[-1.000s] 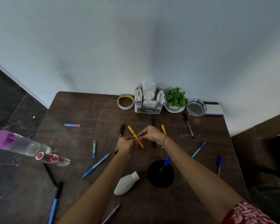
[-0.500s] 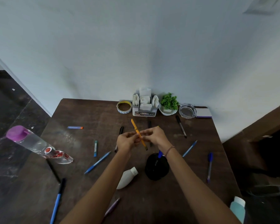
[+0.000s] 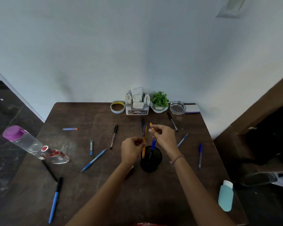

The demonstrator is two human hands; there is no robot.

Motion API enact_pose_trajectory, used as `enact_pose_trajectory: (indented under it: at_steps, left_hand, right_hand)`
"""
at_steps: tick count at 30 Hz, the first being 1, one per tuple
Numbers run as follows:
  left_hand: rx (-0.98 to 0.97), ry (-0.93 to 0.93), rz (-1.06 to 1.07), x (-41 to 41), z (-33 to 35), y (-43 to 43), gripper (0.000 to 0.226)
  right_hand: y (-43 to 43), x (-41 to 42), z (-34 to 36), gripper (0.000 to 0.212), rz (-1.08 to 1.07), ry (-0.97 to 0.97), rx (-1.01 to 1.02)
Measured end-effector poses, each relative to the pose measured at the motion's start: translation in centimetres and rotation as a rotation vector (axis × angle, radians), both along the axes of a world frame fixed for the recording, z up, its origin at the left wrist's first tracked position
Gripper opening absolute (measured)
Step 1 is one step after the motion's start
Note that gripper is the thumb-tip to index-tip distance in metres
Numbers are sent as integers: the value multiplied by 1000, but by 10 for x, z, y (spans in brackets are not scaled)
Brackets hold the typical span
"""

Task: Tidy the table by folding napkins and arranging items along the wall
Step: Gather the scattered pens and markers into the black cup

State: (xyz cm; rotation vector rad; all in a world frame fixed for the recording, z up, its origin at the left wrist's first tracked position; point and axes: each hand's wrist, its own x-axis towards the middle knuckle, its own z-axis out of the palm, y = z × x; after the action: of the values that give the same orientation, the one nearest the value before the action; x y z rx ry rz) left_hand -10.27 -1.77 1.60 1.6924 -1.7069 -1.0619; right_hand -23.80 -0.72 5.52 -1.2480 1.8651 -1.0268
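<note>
My left hand pinches an orange pen with a blue cap. The pen stands upright with its lower end inside the black mesh pen cup, which also holds a blue pen. My right hand hovers just right of the pen with loosely curled fingers and grips nothing that I can see. A second orange pen lies on the table under that hand. The white napkin holder with folded napkins stands at the wall.
Along the wall stand a tape roll, a small plant, a glass ashtray and a notepad. Several pens and markers lie scattered on the brown table. A water bottle lies at left, a teal bottle at right.
Both hands lifted the orange pen off the table. My left hand now stands it upright in the black cup, and my right hand has let go of it.
</note>
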Motion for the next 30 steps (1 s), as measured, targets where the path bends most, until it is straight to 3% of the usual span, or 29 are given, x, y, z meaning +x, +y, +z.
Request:
enact_pose_trajectory:
  at_steps: [7, 16, 30]
  left_hand:
    - [-56, -38, -99, -9, -5, 16, 25]
    - [-123, 10, -116, -14, -4, 14, 21]
    - [-74, -154, -117, -11, -19, 6, 21]
  right_hand:
    - [16, 2, 9, 19, 42, 237, -54]
    - [26, 7, -4, 23, 63, 288, 63]
    - [20, 19, -29, 27, 140, 446, 94]
